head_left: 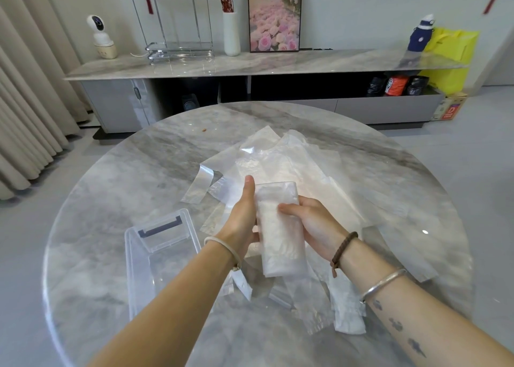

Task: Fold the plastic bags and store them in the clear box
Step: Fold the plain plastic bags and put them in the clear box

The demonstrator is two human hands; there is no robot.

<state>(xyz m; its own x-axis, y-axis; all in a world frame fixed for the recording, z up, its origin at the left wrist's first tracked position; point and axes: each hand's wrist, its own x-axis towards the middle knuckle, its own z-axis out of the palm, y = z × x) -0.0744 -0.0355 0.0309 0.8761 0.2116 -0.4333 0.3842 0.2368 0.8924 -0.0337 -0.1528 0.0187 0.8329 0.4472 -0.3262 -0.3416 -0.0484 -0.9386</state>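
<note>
You hold the folded bag (279,227) between both hands over the table (111,200). Your left hand (242,216) grips its left edge, thumb straight along the side. Your right hand (314,225) pinches the right edge, thumb laid on the front (the fingers behind are hidden). Loose bags (278,155) lie spread beneath and beyond. The clear box (139,277) sits just left of your left wrist, apart from the bag.

Round marble table (111,200); long marble sideboard (250,63) against pale wall, beige curtains (25,88) left, grey floor (472,150)
</note>
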